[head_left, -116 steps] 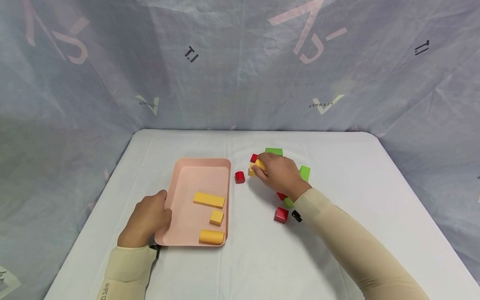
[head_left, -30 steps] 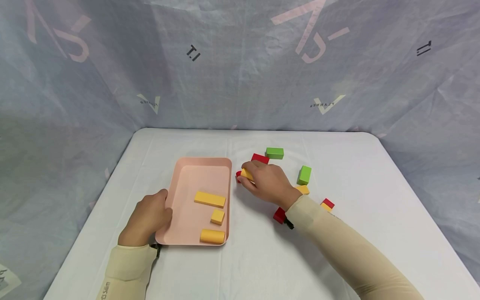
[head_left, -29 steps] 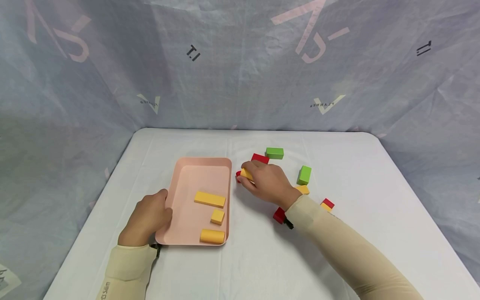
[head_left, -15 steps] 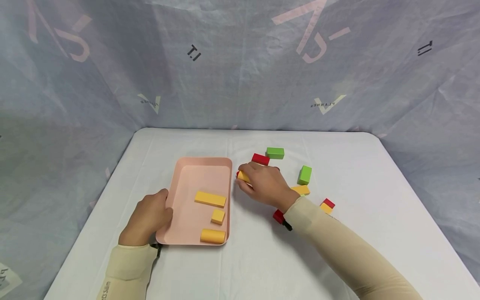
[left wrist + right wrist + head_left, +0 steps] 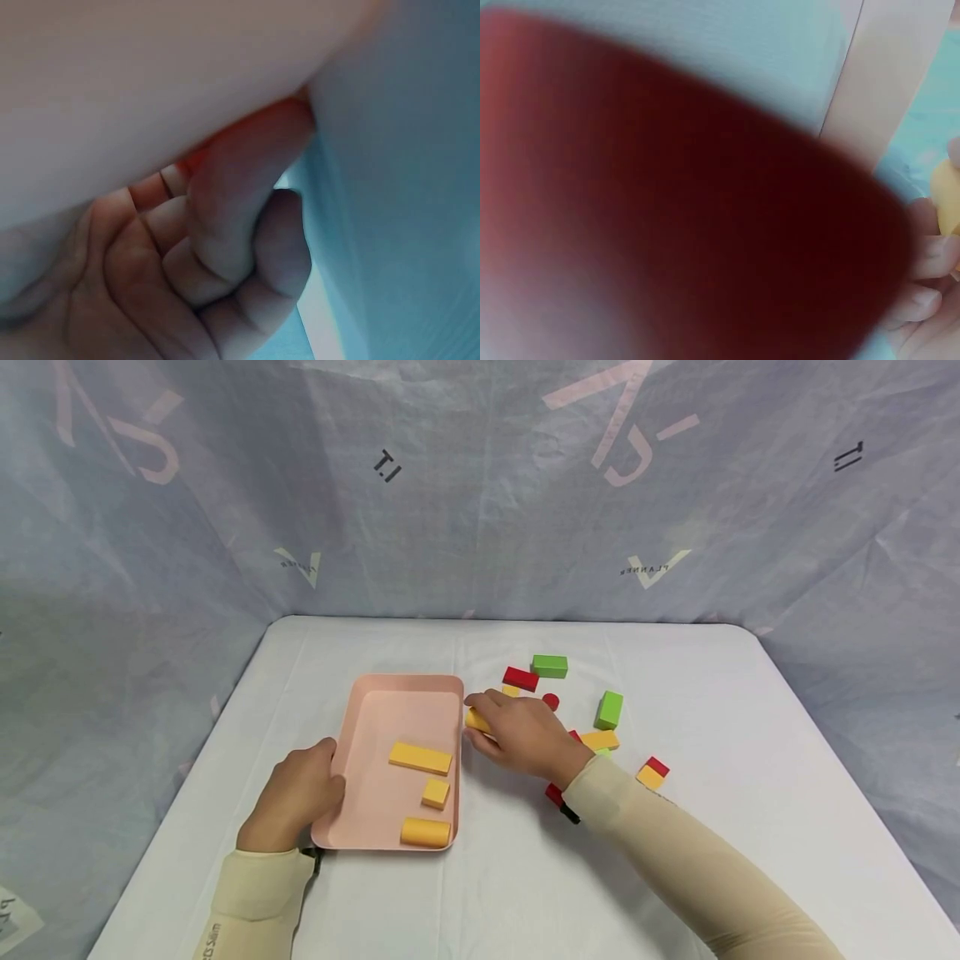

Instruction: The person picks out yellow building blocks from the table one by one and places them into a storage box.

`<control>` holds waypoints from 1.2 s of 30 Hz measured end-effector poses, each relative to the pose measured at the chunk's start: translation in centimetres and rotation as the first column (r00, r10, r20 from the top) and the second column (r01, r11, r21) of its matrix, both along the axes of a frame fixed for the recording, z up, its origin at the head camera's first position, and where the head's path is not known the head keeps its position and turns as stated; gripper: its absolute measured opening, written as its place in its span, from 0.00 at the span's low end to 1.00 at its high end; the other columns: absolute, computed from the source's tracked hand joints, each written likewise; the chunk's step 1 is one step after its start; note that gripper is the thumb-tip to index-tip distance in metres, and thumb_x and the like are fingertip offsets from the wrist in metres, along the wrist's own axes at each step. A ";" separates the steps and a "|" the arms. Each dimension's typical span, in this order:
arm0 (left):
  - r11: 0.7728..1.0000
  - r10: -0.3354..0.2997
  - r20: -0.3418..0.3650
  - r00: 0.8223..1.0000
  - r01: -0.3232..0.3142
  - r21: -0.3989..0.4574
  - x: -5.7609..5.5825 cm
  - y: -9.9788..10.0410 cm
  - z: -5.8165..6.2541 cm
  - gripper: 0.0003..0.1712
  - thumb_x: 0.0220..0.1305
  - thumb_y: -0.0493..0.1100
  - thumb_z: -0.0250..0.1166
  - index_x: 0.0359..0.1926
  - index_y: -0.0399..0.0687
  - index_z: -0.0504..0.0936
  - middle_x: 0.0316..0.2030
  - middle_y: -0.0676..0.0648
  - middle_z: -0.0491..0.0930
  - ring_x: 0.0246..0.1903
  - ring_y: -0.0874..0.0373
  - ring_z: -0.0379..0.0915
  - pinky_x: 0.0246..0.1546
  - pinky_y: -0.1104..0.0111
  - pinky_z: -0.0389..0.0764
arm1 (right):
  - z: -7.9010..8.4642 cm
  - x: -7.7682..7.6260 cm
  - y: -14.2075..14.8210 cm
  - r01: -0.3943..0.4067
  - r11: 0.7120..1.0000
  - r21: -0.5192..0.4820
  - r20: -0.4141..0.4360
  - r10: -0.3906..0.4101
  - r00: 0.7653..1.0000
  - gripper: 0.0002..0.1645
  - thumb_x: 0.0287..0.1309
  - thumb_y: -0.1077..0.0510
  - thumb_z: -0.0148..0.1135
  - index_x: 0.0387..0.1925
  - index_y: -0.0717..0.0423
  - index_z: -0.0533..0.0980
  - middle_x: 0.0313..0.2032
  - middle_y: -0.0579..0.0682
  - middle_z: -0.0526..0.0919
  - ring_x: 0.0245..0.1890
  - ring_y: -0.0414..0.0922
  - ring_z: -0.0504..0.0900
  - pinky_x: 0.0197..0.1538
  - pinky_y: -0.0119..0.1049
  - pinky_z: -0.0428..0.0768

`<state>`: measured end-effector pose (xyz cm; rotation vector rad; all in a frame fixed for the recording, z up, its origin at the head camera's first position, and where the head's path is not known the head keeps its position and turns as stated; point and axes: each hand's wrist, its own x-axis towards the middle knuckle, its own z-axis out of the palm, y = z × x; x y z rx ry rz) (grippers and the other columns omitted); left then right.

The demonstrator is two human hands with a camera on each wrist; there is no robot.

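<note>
We list one table (image 5: pixel 480 910), white-covered, across the lower frame. Left of centre: one pink tray (image 5: pixel 405 714). Right of centre: red blocks (image 5: pixel 521 678), green blocks (image 5: pixel 610 711), yellow blocks (image 5: pixel 600 741), some partly hidden.

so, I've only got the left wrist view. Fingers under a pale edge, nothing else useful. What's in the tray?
Observer: Three yellow pieces sit in the pink tray: a long flat block, a small block and a rounded piece.
Operator: And the right hand?
Observer: From the head view, the right hand holds another yellow piece by the tray's right side.
Operator: Any more yellow outside the tray?
Observer: Yes, the rightmost yellow block is next to a red block.
</note>
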<state>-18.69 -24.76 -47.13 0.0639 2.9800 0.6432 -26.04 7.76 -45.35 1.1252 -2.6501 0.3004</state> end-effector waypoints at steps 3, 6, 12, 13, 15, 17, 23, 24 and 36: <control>1.000 0.000 -0.002 1.000 0.000 -0.002 -0.1 0.0 0.0 0.07 0.51 0.33 0.55 0.34 0.42 0.73 0.21 0.47 0.73 0.19 0.52 0.66 0.19 0.59 0.70 | 0.0 0.0 -0.1 -0.001 1.000 0.008 -0.004 0.001 1.000 0.27 0.60 0.40 0.52 0.57 0.46 0.67 0.35 0.38 0.74 0.20 0.33 0.66 0.22 0.28 0.69; 1.000 0.001 0.001 1.000 -0.001 -0.001 -0.1 0.0 0.0 0.07 0.51 0.33 0.55 0.34 0.42 0.73 0.22 0.47 0.73 0.19 0.52 0.66 0.19 0.60 0.69 | 0.0 0.1 -0.2 -0.009 1.000 0.002 0.000 0.009 1.000 0.26 0.59 0.41 0.52 0.57 0.46 0.67 0.36 0.39 0.74 0.21 0.33 0.66 0.22 0.29 0.70; 1.000 0.009 0.007 1.000 -0.009 -0.004 -0.1 0.0 0.0 0.07 0.51 0.33 0.55 0.34 0.41 0.73 0.22 0.46 0.74 0.20 0.52 0.67 0.20 0.60 0.70 | 0.1 0.2 -0.4 -0.012 1.000 -0.016 -0.002 0.012 1.000 0.28 0.56 0.46 0.55 0.58 0.47 0.66 0.38 0.40 0.74 0.22 0.33 0.66 0.23 0.28 0.71; 1.000 0.011 0.008 1.000 -0.011 -0.004 -0.1 0.0 0.1 0.07 0.51 0.33 0.55 0.35 0.41 0.73 0.22 0.46 0.74 0.20 0.52 0.67 0.20 0.59 0.70 | 0.1 0.2 -0.4 -0.010 1.000 -0.015 -0.007 0.010 1.000 0.28 0.56 0.46 0.55 0.58 0.47 0.66 0.39 0.39 0.74 0.23 0.33 0.66 0.24 0.28 0.71; 1.000 0.013 0.012 1.000 -0.013 -0.001 -0.1 0.0 0.1 0.08 0.51 0.33 0.55 0.35 0.41 0.73 0.22 0.46 0.74 0.20 0.52 0.67 0.20 0.59 0.70 | 0.0 0.2 -0.4 -0.009 1.000 -0.016 -0.011 0.009 1.000 0.29 0.55 0.46 0.55 0.58 0.47 0.65 0.39 0.39 0.74 0.24 0.32 0.66 0.25 0.28 0.71; 1.000 0.014 0.013 1.000 -0.014 -0.001 -0.1 0.0 0.1 0.08 0.52 0.34 0.55 0.36 0.41 0.73 0.22 0.46 0.74 0.20 0.52 0.67 0.20 0.59 0.70 | 0.0 0.2 -0.4 -0.011 1.000 -0.016 -0.011 0.011 1.000 0.29 0.55 0.46 0.55 0.59 0.46 0.65 0.39 0.39 0.73 0.25 0.32 0.66 0.25 0.28 0.71; 1.000 0.009 0.014 1.000 -0.009 -0.003 0.0 0.0 0.1 0.07 0.51 0.34 0.55 0.35 0.41 0.73 0.22 0.46 0.74 0.20 0.52 0.67 0.20 0.59 0.70 | 0.0 0.2 -0.5 -0.020 1.000 -0.023 -0.007 0.020 1.000 0.31 0.54 0.47 0.55 0.60 0.46 0.63 0.36 0.38 0.72 0.26 0.33 0.65 0.25 0.28 0.71; 1.000 0.007 0.014 1.000 -0.007 -0.003 0.0 0.0 0.1 0.07 0.51 0.34 0.55 0.35 0.41 0.73 0.22 0.46 0.74 0.20 0.52 0.67 0.20 0.59 0.70 | 0.0 0.3 -0.5 -0.020 1.000 -0.021 -0.008 0.020 1.000 0.31 0.54 0.47 0.54 0.60 0.46 0.63 0.37 0.38 0.72 0.27 0.32 0.65 0.26 0.28 0.71; 1.000 0.001 -0.006 1.000 -0.001 -0.003 0.0 -0.1 0.0 0.07 0.51 0.34 0.54 0.34 0.41 0.72 0.21 0.46 0.73 0.19 0.52 0.66 0.20 0.59 0.69 | 0.0 0.4 -0.8 -0.034 0.999 -0.016 0.000 0.034 0.999 0.32 0.53 0.48 0.59 0.60 0.46 0.63 0.38 0.39 0.72 0.29 0.33 0.66 0.28 0.29 0.73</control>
